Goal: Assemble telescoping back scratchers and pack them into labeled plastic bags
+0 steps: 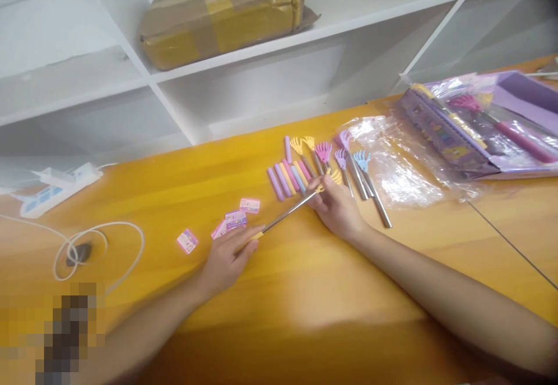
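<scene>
Between my two hands a yellow back scratcher (288,214) with a thin metal rod lies slantwise above the table. My left hand (229,257) is closed around its yellow grip, which the fingers mostly cover. My right hand (339,207) pinches the other end, near the yellow claw head. Just beyond it lie several back scratchers with metal rods and pink, purple, yellow and blue claw heads (323,152). Beside them is a row of coloured grip tubes (288,178). Several small pink printed cards (236,219) rest near my left hand, one partly behind it.
At the right, clear plastic wrapping (401,170) lies against an open purple box (449,141) holding wrapped back scratchers. A white power strip (61,190) and looped white cable (142,239) lie at left. White shelving behind carries a taped cardboard box (226,15).
</scene>
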Available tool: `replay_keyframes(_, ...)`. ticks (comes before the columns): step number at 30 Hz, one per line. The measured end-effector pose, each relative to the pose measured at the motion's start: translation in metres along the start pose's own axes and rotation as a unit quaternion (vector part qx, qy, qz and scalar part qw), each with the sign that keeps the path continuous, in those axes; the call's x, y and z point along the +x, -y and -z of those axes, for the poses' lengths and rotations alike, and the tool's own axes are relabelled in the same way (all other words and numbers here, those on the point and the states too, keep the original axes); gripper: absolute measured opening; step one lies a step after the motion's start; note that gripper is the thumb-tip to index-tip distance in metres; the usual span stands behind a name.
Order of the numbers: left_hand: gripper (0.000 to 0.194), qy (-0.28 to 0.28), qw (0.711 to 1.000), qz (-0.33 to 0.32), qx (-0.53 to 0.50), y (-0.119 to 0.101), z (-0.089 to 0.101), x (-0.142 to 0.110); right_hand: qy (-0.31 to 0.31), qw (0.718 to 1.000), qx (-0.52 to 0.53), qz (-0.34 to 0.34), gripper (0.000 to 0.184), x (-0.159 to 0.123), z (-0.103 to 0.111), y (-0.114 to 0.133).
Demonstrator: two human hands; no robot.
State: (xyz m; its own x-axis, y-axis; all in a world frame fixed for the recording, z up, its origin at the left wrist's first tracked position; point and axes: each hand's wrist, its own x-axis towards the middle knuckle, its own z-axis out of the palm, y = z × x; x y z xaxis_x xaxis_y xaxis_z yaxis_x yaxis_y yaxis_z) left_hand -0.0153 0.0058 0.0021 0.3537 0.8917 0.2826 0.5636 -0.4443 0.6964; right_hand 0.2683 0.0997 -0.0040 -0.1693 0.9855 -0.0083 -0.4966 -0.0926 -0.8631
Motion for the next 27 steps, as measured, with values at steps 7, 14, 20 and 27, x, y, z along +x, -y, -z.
replay_keyframes(7, 0.029, 0.006, 1.000, -0.012, -0.014, 0.002, -0.001, -0.001, -0.085, 0.993, -0.005, 0.077, 0.045, 0.013, 0.010, 0.007)
replay_keyframes(14, 0.026, 0.008, 0.999, -0.048, -0.017, 0.000, 0.000, 0.000, -0.094, 0.975, -0.122, 0.161, 0.036, 0.002, 0.010, 0.005)
replay_keyframes(20, 0.025, -0.011, 0.997, -0.075, -0.020, 0.001, -0.002, -0.002, -0.093, 0.958, -0.182, 0.199, 0.037, -0.002, 0.020, -0.004)
replay_keyframes(27, 0.024, -0.022, 0.997, -0.075, -0.020, -0.001, -0.001, -0.001, -0.099, 0.956, -0.199, 0.193, 0.031, -0.006, 0.019, -0.002)
